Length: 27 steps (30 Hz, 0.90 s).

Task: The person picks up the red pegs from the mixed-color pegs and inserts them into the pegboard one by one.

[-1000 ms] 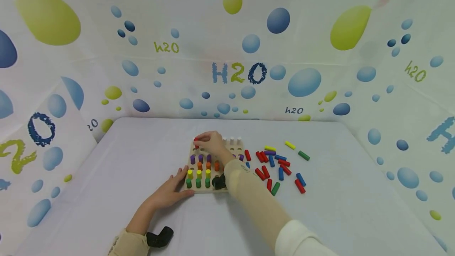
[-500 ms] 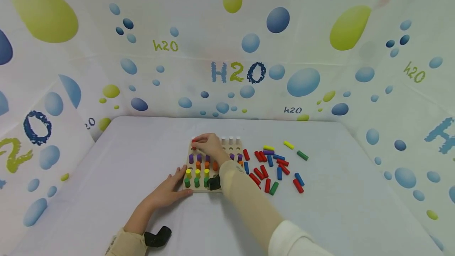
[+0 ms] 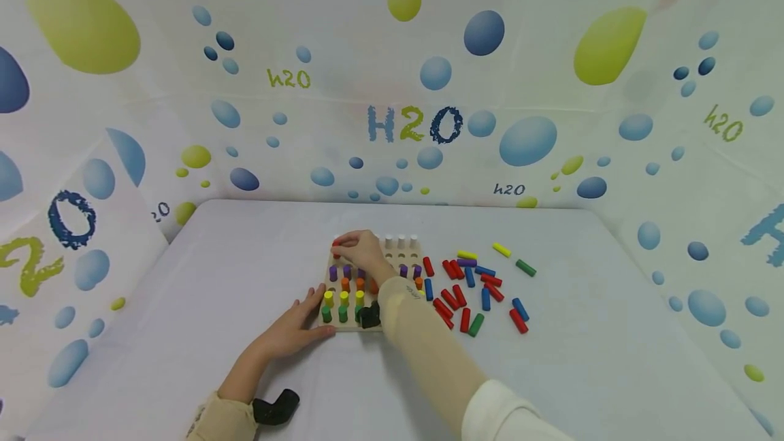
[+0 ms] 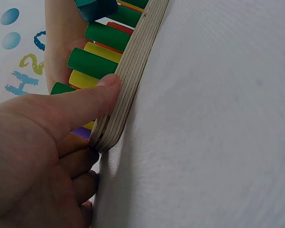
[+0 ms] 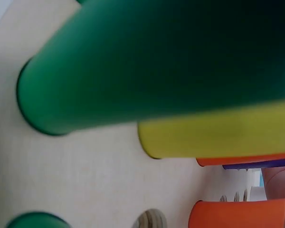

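A wooden pegboard lies on the table, with rows of upright green, yellow, orange, purple and white pegs. My left hand holds its near left corner, the thumb on the front edge and the fingers along the left side. Over the far left part of the board, my right hand pinches a red peg upright at the board's left edge. Whether the peg's lower end sits in a hole is hidden. My right hand and forearm cover part of the board. Close in the right wrist view stands a green peg.
Loose red, blue, green and yellow pegs lie scattered right of the board, among them a green peg and a yellow peg. One purple peg lies there too. A patterned cloth stands behind the white table.
My right hand stays at the same far left spot with the red peg, having shifted only slightly. My left hand keeps its hold on the board. The head view moves a little.
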Available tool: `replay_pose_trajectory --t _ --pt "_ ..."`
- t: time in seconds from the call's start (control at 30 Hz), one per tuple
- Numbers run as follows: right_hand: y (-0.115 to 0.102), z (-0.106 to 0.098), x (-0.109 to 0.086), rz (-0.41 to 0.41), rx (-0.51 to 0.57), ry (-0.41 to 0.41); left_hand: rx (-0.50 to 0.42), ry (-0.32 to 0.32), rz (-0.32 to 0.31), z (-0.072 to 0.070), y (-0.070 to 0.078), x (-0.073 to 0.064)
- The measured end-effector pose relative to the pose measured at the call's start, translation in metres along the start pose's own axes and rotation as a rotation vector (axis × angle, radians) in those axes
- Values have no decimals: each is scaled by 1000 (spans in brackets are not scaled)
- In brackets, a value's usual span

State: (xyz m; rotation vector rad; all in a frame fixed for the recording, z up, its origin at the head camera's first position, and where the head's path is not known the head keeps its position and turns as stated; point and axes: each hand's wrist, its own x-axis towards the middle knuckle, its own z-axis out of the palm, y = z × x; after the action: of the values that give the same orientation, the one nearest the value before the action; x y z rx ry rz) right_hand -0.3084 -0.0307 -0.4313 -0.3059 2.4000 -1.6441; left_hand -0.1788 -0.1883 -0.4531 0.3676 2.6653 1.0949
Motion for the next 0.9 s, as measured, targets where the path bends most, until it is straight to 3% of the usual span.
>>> replay_pose_trajectory --t 0.9 --pt "3 1 2 -8 2 1 1 -1 31 1 -2 2"
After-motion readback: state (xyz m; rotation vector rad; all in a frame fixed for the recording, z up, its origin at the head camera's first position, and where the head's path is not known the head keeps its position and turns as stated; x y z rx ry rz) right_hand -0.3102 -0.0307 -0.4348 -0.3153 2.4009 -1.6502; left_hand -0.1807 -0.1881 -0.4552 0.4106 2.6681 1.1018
